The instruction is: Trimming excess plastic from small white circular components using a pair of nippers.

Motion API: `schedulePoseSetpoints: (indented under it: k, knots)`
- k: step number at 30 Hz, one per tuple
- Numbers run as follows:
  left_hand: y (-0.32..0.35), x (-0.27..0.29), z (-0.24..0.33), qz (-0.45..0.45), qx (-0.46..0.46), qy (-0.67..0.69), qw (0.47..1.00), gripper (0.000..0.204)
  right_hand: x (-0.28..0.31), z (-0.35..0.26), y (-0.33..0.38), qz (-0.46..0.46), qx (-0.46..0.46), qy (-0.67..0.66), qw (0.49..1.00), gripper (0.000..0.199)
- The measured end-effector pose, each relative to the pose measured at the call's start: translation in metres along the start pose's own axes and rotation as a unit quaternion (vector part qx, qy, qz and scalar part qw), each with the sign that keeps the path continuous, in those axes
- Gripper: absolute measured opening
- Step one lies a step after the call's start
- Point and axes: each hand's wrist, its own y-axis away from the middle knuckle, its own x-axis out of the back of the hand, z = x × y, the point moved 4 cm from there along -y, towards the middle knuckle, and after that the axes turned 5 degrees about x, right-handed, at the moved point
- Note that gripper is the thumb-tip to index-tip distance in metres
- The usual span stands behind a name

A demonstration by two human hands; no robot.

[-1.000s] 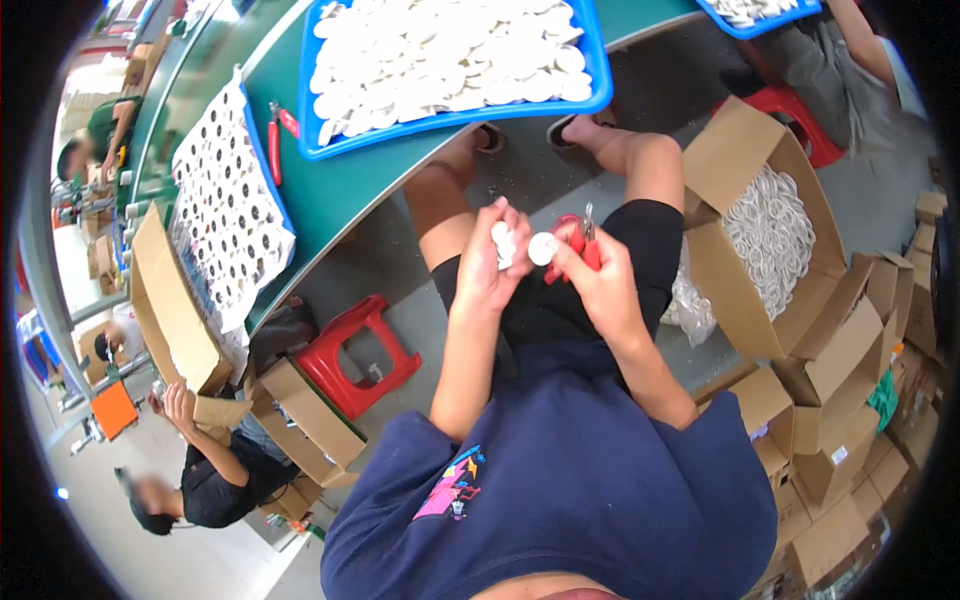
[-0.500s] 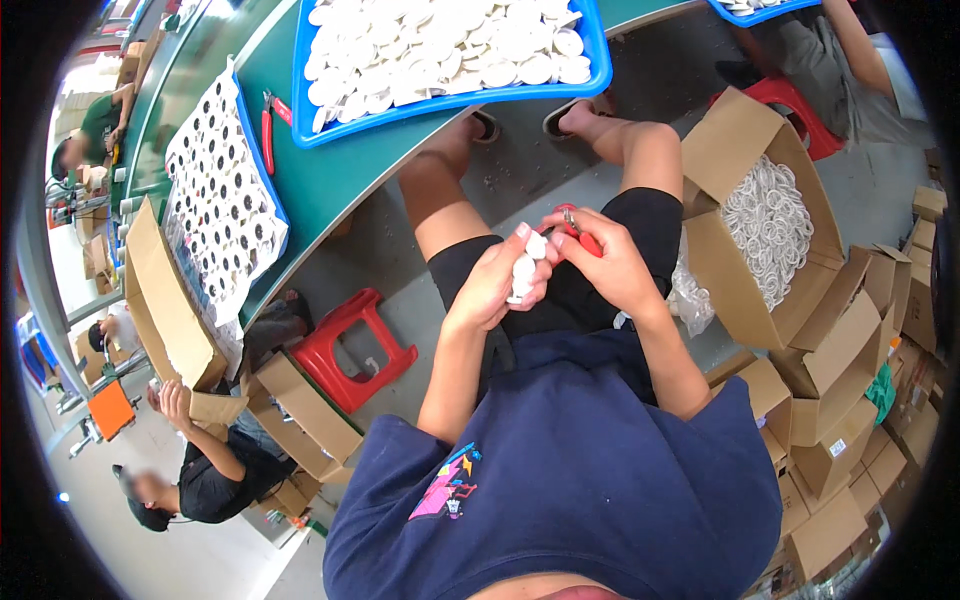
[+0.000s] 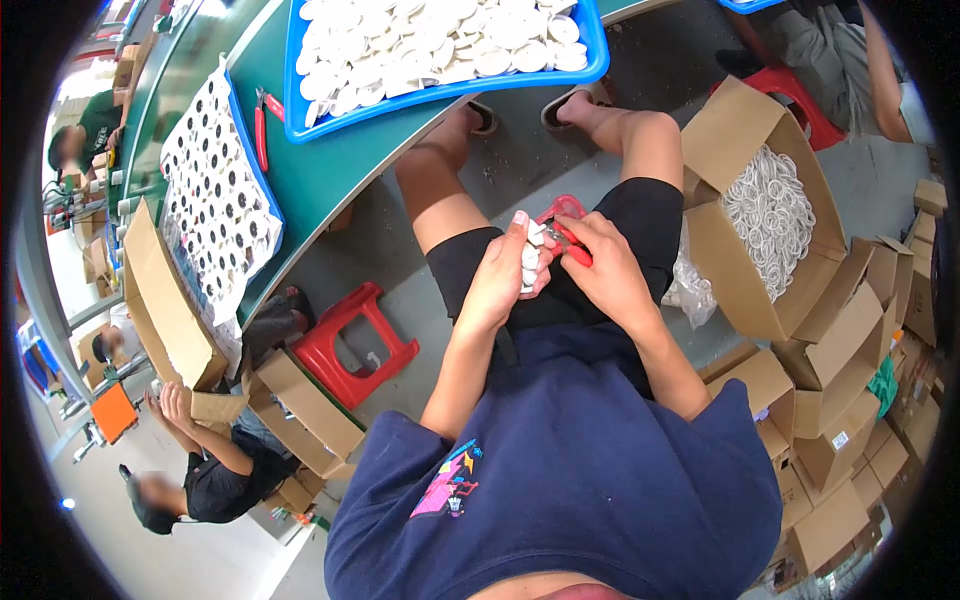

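Observation:
In front of my lap, my left hand (image 3: 500,275) is closed around several small white round pieces (image 3: 529,262), with its thumb pointing up. My right hand (image 3: 612,268) grips a pair of red-handled cutting pliers (image 3: 577,252). The jaws of the pliers are against or very close to the white pieces; whether they touch is too small to tell. A blue tray (image 3: 597,40) heaped with white discs (image 3: 430,45) stands on the green table (image 3: 325,175) beyond my hands. Another pair of red-handled pliers (image 3: 261,138) lies on that table.
At the right an open cardboard box (image 3: 735,130) holds many white rings (image 3: 770,220). Left, a tray carries white pieces with black centres (image 3: 215,180). Red stools (image 3: 350,345) stand on the floor. Co-workers (image 3: 225,460) sit at left; stacked cartons (image 3: 835,440) fill the right side.
My right hand has turned and shifted slightly, bringing the plier jaws towards the white pieces. My left hand has moved slightly right. At left, a co-worker's hands have shifted beside a carton.

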Motion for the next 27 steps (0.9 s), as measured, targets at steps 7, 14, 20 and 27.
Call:
schedulePoseSetpoints:
  k: [7,14,20,27]
  knots:
    - [0.0,0.0,-0.002,0.009,-0.002,-0.001,1.0,0.055,-0.006,0.004,0.0,0.002,-0.007,-0.002,1.0,0.045]
    - [-0.002,0.002,-0.005,0.021,0.001,-0.005,1.0,0.056,-0.007,0.003,-0.001,0.005,0.013,0.026,1.0,0.047]
    - [-0.003,0.003,-0.006,0.014,0.006,-0.003,1.0,0.057,-0.009,0.005,-0.001,0.013,0.015,0.031,0.999,0.047]
    - [-0.013,0.009,-0.018,0.033,0.017,-0.018,0.999,0.056,-0.02,0.012,-0.004,0.018,0.022,0.046,0.999,0.033]
